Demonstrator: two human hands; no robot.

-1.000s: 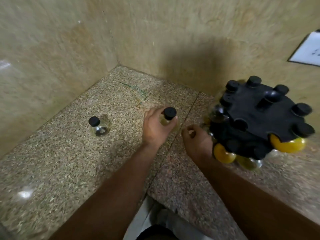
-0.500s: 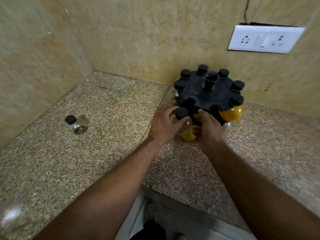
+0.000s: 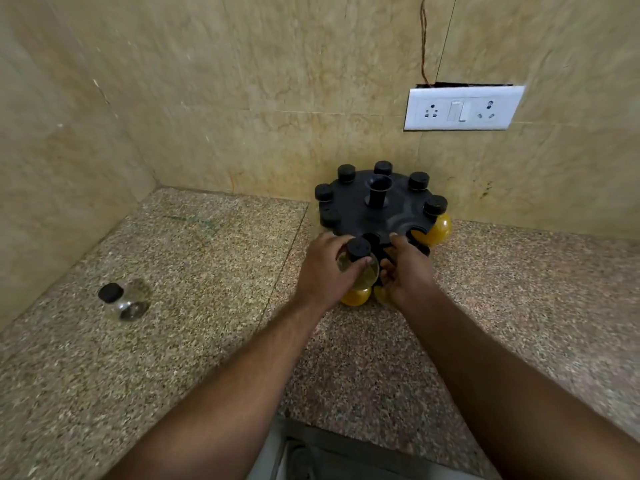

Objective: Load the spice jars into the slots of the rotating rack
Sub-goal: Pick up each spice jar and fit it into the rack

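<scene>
The black round rotating rack [image 3: 398, 216] stands on the granite counter against the back wall, with several black-capped jars in its rim slots. My left hand [image 3: 325, 268] grips a clear spice jar with a black cap [image 3: 358, 261] right at the rack's front edge, beside an empty slot. My right hand [image 3: 407, 271] rests on the rack's front rim, fingers curled on its lower part. Yellow-filled jars [image 3: 436, 230] hang under the rim at the right and below my hands. Another clear jar with a black cap [image 3: 124, 301] stands alone on the counter far to the left.
Tiled walls close the corner at the back and left. A white socket plate [image 3: 462, 109] is on the wall above the rack. The counter's front edge [image 3: 346, 424] runs below my forearms.
My left hand carried the jar from the counter's middle to the rack's front edge. My right hand moved with it onto the rack's rim. The view shifted right and steadied.
</scene>
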